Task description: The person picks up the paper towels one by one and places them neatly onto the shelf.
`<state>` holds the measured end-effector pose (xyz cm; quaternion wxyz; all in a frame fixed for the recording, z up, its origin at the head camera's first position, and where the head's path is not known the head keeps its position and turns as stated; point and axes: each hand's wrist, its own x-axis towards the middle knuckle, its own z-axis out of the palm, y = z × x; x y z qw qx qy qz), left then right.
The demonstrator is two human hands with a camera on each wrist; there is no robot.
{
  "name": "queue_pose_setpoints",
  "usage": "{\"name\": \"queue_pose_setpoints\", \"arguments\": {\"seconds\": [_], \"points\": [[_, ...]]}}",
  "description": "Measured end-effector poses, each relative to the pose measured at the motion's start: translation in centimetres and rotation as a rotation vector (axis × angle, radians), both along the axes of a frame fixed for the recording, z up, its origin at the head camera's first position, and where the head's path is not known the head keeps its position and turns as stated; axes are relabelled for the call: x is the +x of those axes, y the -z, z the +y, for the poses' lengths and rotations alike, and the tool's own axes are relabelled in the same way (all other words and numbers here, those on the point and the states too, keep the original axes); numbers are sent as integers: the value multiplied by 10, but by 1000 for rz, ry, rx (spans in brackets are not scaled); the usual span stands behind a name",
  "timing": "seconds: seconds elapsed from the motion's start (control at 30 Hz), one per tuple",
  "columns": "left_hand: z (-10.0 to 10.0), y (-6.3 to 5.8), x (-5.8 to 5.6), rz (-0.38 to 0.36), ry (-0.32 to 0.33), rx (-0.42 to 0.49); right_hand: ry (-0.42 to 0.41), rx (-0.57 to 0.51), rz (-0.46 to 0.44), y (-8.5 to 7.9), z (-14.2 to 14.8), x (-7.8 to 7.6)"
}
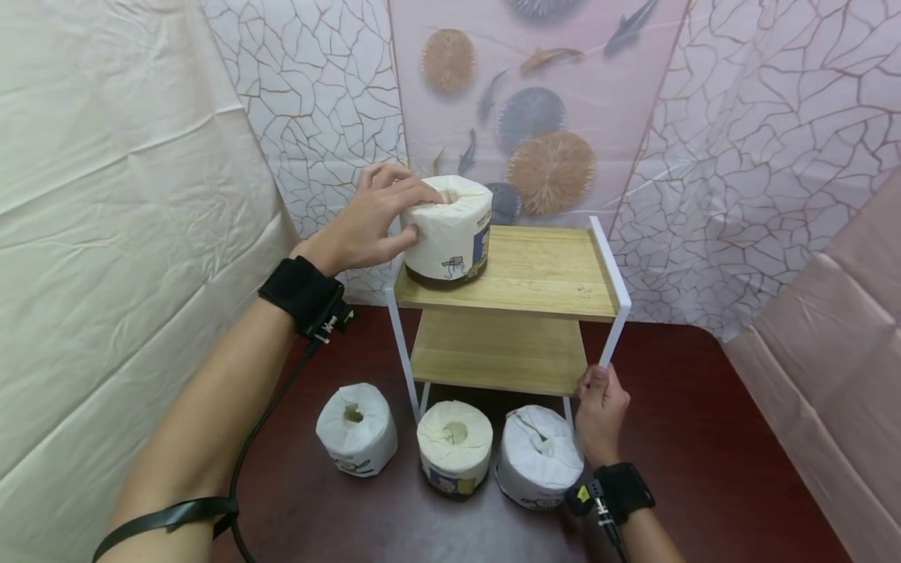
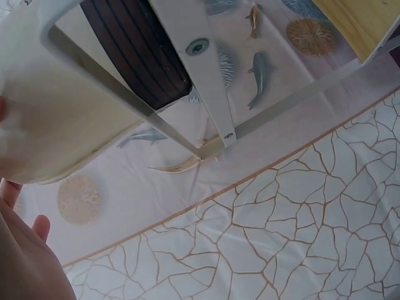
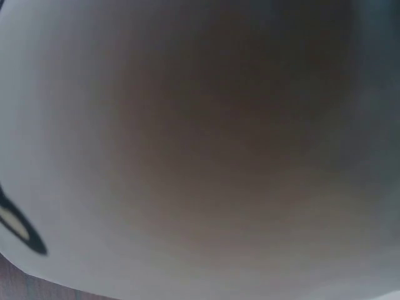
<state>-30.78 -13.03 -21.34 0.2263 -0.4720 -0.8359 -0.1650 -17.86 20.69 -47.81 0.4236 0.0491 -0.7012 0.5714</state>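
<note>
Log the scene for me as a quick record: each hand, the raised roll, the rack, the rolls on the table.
Left hand: grips a wrapped roll, thumb on its side
Right hand: holds the right front leg of the rack
Raised roll: roughly upright, left end of the top board; contact with the board unclear
Rack: two wooden boards, white frame
Table: dark red; left roll, middle roll, right roll in front of the rack

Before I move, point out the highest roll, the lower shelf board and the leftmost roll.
Highest roll (image 1: 446, 236): head view, on its white side.
Lower shelf board (image 1: 497, 352): head view, on its wooden top.
Leftmost roll (image 1: 357, 434): head view, on its top, just in front of the hole.
</note>
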Motion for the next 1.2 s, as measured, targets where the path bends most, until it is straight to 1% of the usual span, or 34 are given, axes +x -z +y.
{"name": "queue_pose_setpoints", "arguments": {"seconds": [0.2, 0.4, 0.67, 0.97, 1.0, 1.07, 1.2], "points": [[1, -1, 0, 20, 11, 12, 10, 3, -1, -4, -1, 2], [3, -1, -1, 15, 17, 18, 39, 16, 5, -6, -1, 2], [4, -3, 2, 19, 24, 16, 21, 15, 4, -7, -2, 4], [10, -6, 5, 19, 1, -12, 20, 28, 15, -7, -2, 4], [11, -6, 6, 21, -4, -22, 20, 28, 16, -7, -2, 3], [13, -7, 7, 23, -18, -41, 21, 26, 19, 2, 2, -2], [16, -8, 9, 27, -32, -68, 18, 19, 16, 2, 2, -2]]}}
